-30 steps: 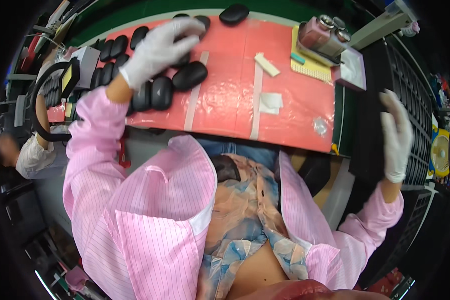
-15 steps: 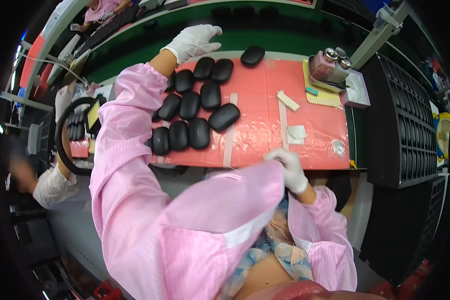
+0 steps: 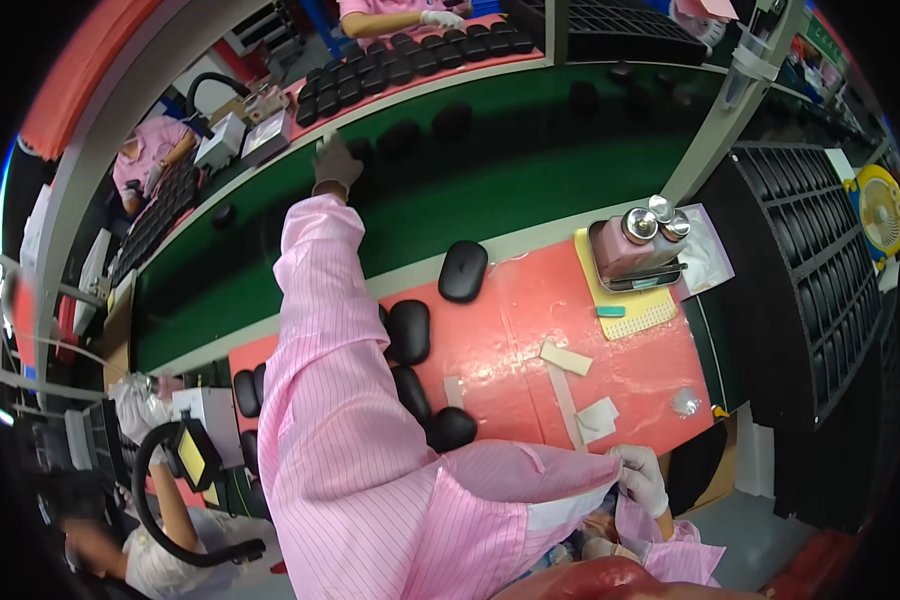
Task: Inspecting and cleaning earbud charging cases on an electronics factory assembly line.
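Conveyor belt: green, runs along the far edge of the bench; dark oval housings ride on it, dim in shadow, hard to count.
Bench: red mat at the near side, carrying a loose group of black oval housings; one sits apart at the mat's far edge, just beside the belt.
Left arm: half a second ago the pink sleeve ended over the far end of the mat; now it stretches well beyond it, across the belt.
Left hand: white glove, over the far side of the belt, next to a dark housing. Grip state: cannot tell, the fingers are too small and shaded to read, and nothing is plainly held.
Right hand: white glove, has dropped back to the near bench edge, fingers curled and pinching the pink smock; holds no part.
Reading of change: the reach has moved off the mat stock onto belt stock; judged as a pick or a set-down at the belt, not settled from this view.
Small items: paper strips lie on the mat, apart from both hands.
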### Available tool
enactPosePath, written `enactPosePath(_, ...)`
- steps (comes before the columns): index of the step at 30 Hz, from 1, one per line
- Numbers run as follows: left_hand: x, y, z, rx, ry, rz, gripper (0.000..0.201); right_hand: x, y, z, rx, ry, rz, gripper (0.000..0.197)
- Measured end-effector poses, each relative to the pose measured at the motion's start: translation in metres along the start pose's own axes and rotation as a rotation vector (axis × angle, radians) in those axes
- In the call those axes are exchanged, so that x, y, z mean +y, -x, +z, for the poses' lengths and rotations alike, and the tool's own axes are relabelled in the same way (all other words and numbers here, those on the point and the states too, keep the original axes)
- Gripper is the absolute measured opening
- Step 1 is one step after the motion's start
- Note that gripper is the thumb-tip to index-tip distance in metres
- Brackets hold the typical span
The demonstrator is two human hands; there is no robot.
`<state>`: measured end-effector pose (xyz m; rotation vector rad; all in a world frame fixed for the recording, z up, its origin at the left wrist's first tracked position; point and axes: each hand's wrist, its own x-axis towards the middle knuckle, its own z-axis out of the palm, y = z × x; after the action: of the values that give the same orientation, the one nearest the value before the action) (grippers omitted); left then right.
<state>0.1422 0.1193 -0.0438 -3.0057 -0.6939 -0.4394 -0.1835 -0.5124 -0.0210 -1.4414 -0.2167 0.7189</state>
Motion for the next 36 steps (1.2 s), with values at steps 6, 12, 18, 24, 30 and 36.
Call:
enactPosePath(6, -0.004, -0.002, -0.023, -0.236, 0.301, -0.158, 0.063, 0.001, -0.001, -0.001, 0.08, -0.088, 0.099, 0.025)
enactPosePath(12, 0.056, 0.016, -0.038, -0.278, 0.884, 0.114, 0.081, -0.004, -0.009, 0.004, 0.098, -0.052, 0.085, 0.024)
enactPosePath(18, 0.06, 0.028, -0.053, -0.373, 0.419, 0.272, 0.088, -0.011, -0.017, 0.01, 0.064, -0.017, 0.055, 0.019)
enactPosePath(24, 0.11, 0.165, -0.158, -0.123, 0.615, 1.142, 0.056, -0.001, -0.015, -0.001, 0.036, 0.159, -0.101, 0.02)
enactPosePath(30, 0.15, 0.309, -0.209, -0.775, 0.659, 0.834, 0.064, 0.015, -0.016, 0.004, 0.055, 0.278, -0.25, 0.019)
enactPosePath(36, 0.162, 0.325, -0.21, -0.644, 0.365, 0.893, 0.063, 0.028, -0.014, 0.009, 0.086, 0.224, -0.318, 0.019)
